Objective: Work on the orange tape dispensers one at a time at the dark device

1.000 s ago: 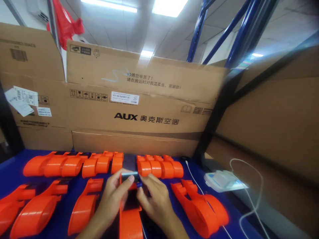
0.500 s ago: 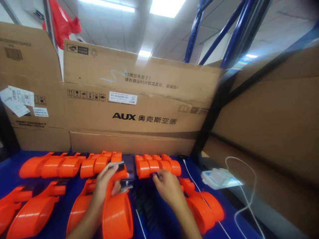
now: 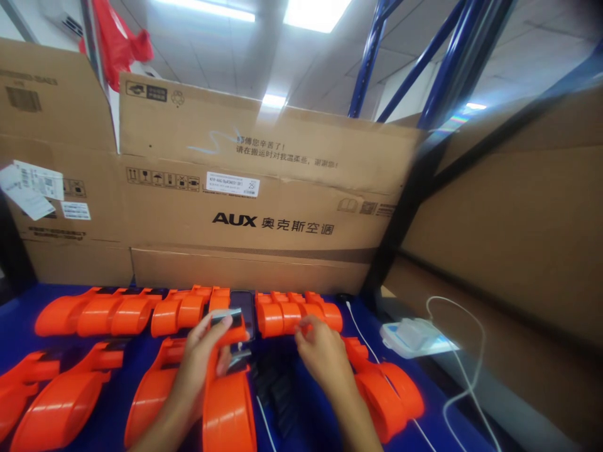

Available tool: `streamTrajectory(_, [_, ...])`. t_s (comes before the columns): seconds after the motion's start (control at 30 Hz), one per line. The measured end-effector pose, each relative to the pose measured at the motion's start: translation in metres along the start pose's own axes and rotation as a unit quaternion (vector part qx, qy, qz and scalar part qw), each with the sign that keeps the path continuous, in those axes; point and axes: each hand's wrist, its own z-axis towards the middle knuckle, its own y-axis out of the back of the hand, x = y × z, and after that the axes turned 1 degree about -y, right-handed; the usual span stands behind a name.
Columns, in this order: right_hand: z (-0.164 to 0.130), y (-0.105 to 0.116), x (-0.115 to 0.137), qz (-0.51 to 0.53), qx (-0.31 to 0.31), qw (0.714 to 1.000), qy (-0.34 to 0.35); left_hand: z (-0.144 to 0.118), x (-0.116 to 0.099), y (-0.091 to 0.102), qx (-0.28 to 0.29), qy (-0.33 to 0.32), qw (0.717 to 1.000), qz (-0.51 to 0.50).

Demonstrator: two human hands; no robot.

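**Orange housing in my left hand, right hand at the back row**

Head view: my left hand [image 3: 200, 367] is closed around an orange plastic housing [image 3: 229, 408], the thumb lying over its narrow front end, where a small grey metal piece [image 3: 225, 314] sits. The housing is lifted off the blue worktop [image 3: 14, 329] and points away from me, its rounded body nearest the camera. My right hand [image 3: 325, 358] is apart from it, fingers curled, the fingertips pinched together at the near edge of an orange part [image 3: 294, 314] in the back row; whether anything small is caught between them I cannot tell.

A dark phone [image 3: 245, 311] lies flat between the two clusters of the back row. More orange housings lie to my left [image 3: 66, 402] and to my right [image 3: 386, 392], all resting on the worktop. A white charger [image 3: 414, 336] with its cable sits far right, and cardboard boxes [image 3: 264, 207] wall off the back.

As for progress, I judge that only the one housing in my grip is being worked on. Whether the others are finished or still waiting, the view does not show; they look alike.
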Motion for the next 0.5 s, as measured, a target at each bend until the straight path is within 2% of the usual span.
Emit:
streamTrajectory(0.07, [-0.003, 0.001, 0.006, 0.062, -0.029, 0.997, 0.037, -0.001, 0.001, -0.001, -0.013, 0.002, 1.000, 0.017])
streamTrajectory(0.13, [-0.010, 0.001, 0.015, 0.168, -0.039, 0.979, 0.107, -0.002, 0.003, -0.002, -0.006, 0.001, 0.999, 0.038])
streamTrajectory(0.2, [-0.018, 0.000, 0.025, 0.250, -0.014, 0.950, 0.185, -0.003, 0.004, -0.002, 0.020, -0.003, 0.998, 0.062])
streamTrajectory(0.3, [-0.030, -0.001, 0.039, 0.270, 0.051, 0.915, 0.295, -0.003, 0.007, -0.002, 0.055, -0.007, 0.995, 0.089])
streamTrajectory(0.37, [-0.034, -0.003, 0.044, 0.268, 0.067, 0.906, 0.322, -0.002, 0.010, -0.001, 0.071, -0.005, 0.993, 0.094])
streamTrajectory(0.5, [-0.034, -0.008, 0.045, 0.270, 0.042, 0.917, 0.289, 0.000, 0.013, 0.001, 0.070, 0.009, 0.993, 0.094])
